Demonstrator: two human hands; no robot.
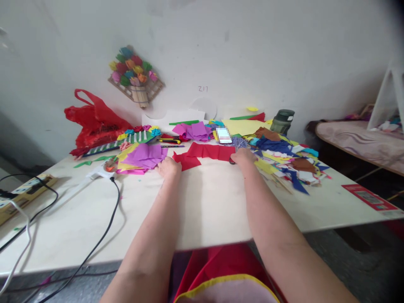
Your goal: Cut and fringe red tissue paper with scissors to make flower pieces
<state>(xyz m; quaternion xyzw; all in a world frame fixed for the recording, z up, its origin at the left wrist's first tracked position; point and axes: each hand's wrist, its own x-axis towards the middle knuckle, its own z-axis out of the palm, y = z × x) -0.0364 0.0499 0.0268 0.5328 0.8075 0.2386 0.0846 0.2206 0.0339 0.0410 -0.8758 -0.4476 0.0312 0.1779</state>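
Note:
My left hand [169, 167] rests on the white table between a stack of purple sheets [145, 156] and a small red crepe paper piece [187, 161]. Its fingers look loosely spread, the tips beside the purple edge. A wider strip of red crepe paper [212, 151] lies flat and wrinkled between my hands. At the strip's right end, my right hand [244, 156] is closed, with a small dark thing [232, 161] showing under its fingers. What that dark thing is, I cannot make out.
Coloured paper scraps [293, 162] heap up on the right, near a dark green bottle [282, 121]. A red plastic bag [94, 122] stands back left. Cables [115, 206] and a power strip [27, 195] lie at left. A yellow-black cutter [169, 141] lies behind.

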